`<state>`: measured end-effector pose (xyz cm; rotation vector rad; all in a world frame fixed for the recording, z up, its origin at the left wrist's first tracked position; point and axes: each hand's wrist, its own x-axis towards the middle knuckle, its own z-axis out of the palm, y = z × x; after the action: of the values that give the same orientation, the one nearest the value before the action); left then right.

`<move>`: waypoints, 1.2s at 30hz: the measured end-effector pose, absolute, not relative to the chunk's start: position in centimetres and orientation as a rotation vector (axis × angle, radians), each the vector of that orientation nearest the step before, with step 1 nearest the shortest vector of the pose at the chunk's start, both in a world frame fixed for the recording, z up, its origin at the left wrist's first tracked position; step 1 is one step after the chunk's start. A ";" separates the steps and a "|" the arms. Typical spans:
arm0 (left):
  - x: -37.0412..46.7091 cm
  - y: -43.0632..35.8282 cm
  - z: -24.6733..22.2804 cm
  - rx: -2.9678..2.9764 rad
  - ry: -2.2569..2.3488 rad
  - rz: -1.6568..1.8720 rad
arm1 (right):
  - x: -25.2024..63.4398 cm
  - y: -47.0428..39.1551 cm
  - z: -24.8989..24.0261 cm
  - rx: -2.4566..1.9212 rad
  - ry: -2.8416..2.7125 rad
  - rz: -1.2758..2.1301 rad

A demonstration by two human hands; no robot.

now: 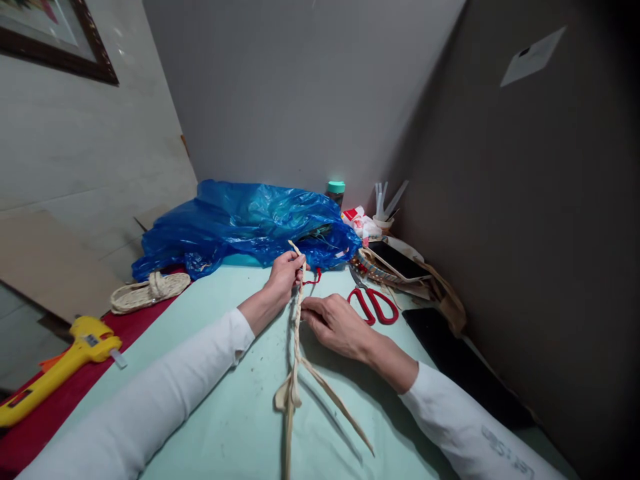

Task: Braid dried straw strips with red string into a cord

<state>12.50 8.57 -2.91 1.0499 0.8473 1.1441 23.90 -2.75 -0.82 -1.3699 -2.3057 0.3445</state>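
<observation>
- Straw braid [297, 337], loose strands [289, 430] nearest, over mint-green table cover [235, 413]
- Right hand [335, 325], fingertips together at the braid — cannot tell if gripping
- Left hand [285, 275], fingers closed on its far end
- Blue plastic bag [250, 217] beyond

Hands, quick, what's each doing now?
Left hand: closed on the braid near its far end.
Right hand: curled at the braid; can't tell if gripping.
</observation>
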 end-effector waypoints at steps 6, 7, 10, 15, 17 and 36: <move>14.0 10.1 -3.2 1.142 0.913 1.140 | 24.4 -2.5 -0.7 -1.397 -2.308 0.338; 14.3 10.2 -3.3 1.160 0.925 1.142 | 24.4 -2.5 -0.8 -1.393 -2.309 0.336; 14.9 10.4 -3.5 1.212 0.968 1.153 | 24.5 -2.4 -1.1 -1.384 -2.326 0.313; 14.5 9.8 -3.4 1.280 1.013 1.068 | 24.3 -2.2 -1.8 -1.543 -2.287 0.222; 13.6 8.9 -3.1 1.297 1.014 0.995 | 24.2 -2.0 -2.0 -1.645 -2.232 0.190; 10.0 2.5 -2.3 1.143 0.921 0.804 | 24.0 -2.8 -1.6 -1.477 -2.288 0.140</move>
<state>9.99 2.54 -2.34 1.1429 0.9205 0.8036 24.00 -2.77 -1.56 -1.4766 -2.2875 0.1401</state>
